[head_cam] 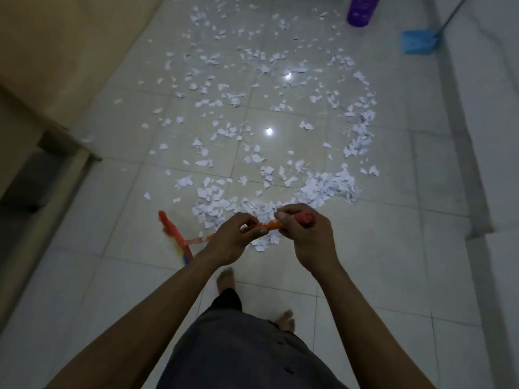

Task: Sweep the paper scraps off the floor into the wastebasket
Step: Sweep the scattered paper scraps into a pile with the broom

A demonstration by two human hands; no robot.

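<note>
grip: left hand (233, 240) and right hand (306, 234) both wrap the broom (172, 230) handle; head at 8 o'clock.
scraps (252, 108): strewn centre to 12 o'clock; wastebasket (362, 9), dustpan (418, 43) at 1 o'clock.
tip: short low strokes, herding one pile.

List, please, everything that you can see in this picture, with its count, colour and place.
paper scraps: many, white, spread over the floor, thickest just ahead of the hands
broom: one, orange handle with a red end, blurred head low at the left
wastebasket: one, purple, top edge right of centre, partly cut off
dustpan: one, blue with a long grey handle, top right
floor: pale glossy tiles, across the whole view
feet: two, bare, on the tiles below the hands
left hand: fingers curled round the broom handle
right hand: fingers curled round the handle's red end
</note>
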